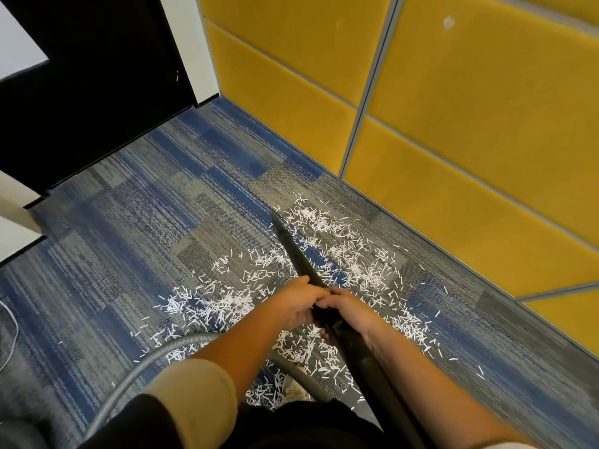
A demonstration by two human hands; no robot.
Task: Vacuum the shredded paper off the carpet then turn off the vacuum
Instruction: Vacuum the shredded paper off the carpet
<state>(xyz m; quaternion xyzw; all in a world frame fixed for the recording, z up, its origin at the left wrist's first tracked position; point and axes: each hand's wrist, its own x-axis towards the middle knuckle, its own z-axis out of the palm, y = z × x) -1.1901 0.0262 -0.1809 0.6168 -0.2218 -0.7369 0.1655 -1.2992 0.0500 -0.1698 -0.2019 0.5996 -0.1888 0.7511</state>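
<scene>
Midway up the wand (293, 254), my left hand (299, 303) and right hand (350, 311) curl round it; stiff, probably light, a sound grip there, while paper (231, 304) would scatter easily.

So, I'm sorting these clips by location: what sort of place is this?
Probably an office or meeting room: padded mustard-yellow fabric wall panels, blue-and-grey striped carpet tiles, and white shredded paper strips scattered across the floor.

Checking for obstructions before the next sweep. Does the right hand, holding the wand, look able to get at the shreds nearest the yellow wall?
Probably yes: the right hand grips the wand beside the left hand, and nothing but littered carpet lies between its tip and those shreds.
</scene>
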